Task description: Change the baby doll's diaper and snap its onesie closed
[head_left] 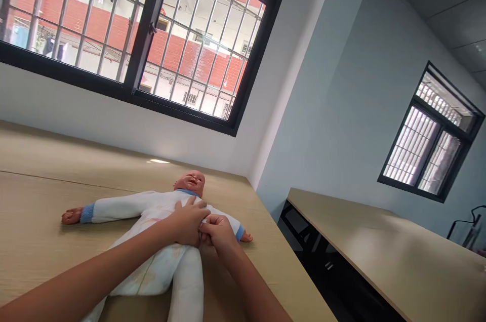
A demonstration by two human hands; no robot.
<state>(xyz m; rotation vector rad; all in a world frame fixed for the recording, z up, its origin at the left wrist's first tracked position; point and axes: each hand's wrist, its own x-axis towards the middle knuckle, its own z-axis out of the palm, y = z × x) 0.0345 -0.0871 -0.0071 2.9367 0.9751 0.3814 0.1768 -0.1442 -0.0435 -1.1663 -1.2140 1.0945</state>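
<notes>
A baby doll (192, 180) lies on its back on the wooden table, its arms stretched out sideways and its head toward the window. White clothing (148, 266) with pale prints and blue cuffs covers it. My left hand (188, 223) rests on the doll's chest, fingers spread over the cloth. Beside it, at the doll's side, my right hand (218, 236) is closed in a pinch at the edge of the clothing. The two hands touch or nearly touch, and the exact bit between my right fingertips is hidden.
The table (30, 241) reaches back to the wall under a barred window (197, 38). Across a gap to the right stands a second table (379, 241) with a dark frame below. A smaller window (429, 139) is in the far wall.
</notes>
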